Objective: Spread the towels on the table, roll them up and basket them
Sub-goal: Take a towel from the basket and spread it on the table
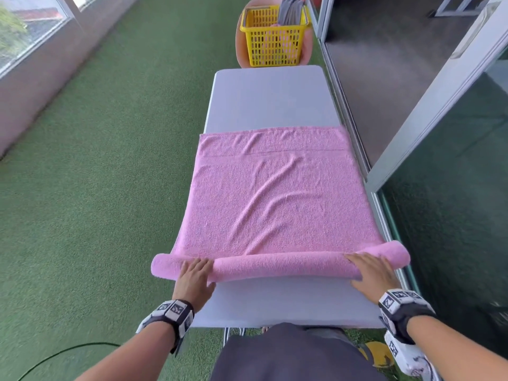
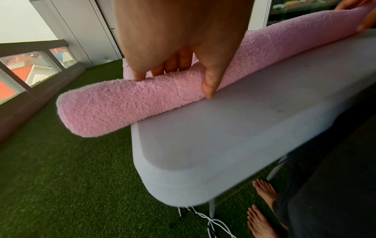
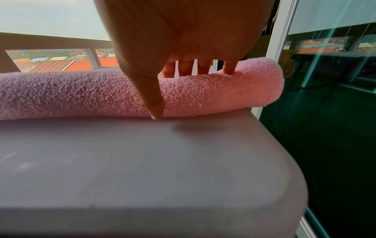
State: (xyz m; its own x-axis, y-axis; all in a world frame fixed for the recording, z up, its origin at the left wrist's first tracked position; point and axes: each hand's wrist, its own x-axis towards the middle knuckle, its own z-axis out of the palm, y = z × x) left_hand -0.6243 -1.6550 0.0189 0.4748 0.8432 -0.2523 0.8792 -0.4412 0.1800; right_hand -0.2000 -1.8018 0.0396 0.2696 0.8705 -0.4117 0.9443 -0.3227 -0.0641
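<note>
Both grips, left hand (image 1: 194,276) and right hand (image 1: 371,273), are curled over the pink towel (image 1: 275,199) roll, its long axis lying 9-to-3 across the tabletop (image 1: 272,97), unrolled cloth toward 12.

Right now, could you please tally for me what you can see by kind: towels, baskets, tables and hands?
Towels: 2, a pink towel half rolled on the table and grey cloth standing in the basket, apparently a towel
Baskets: 1, yellow basket
Tables: 1, white table
Hands: 2, left hand and right hand, both on the roll
Total: 6
</note>
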